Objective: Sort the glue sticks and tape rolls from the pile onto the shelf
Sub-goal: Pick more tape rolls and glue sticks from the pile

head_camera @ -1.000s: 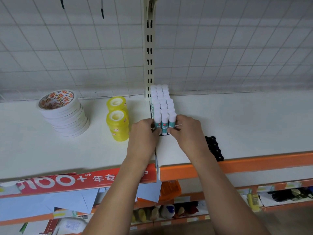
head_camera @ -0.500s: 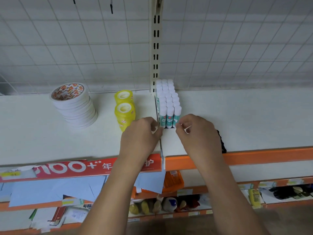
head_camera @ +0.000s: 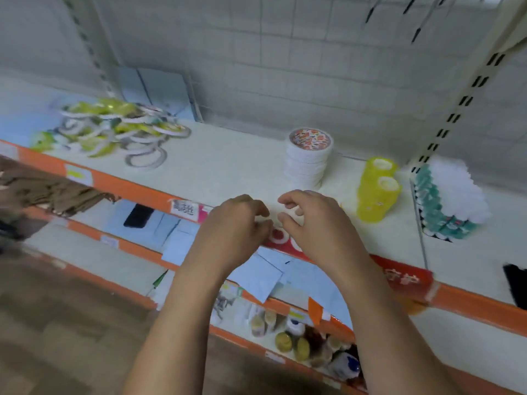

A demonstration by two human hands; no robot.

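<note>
Far left of the shelf [head_camera: 228, 163]: a loose pile of tape rolls [head_camera: 114, 129] — white and yellow-green rings tangled together, blurred.
Behind the pile: pale blue sheets [head_camera: 159, 92] lean on the wire grid back.
Orange rail [head_camera: 119, 183]: a white tag [head_camera: 184, 208] with dark characters, too blurred to read.
Left hand [head_camera: 231, 226]: over the shelf's front edge, fingers loosely curled, nothing in it.
Right hand [head_camera: 316, 220]: just beside the left, fingers likewise slack and bent, grasping nothing.
Red banner [head_camera: 399, 277]: white rings like "00" show between the hands; the characters farther right are unreadable.
White tape stack [head_camera: 309, 161]: upright behind the hands, top printed in orange and red, no legible words.
Yellow tape rolls [head_camera: 377, 192]: two short columns just right of that stack.
Glue sticks [head_camera: 447, 201]: a tight upright block farther right — white caps, teal labels, print too small to read.
</note>
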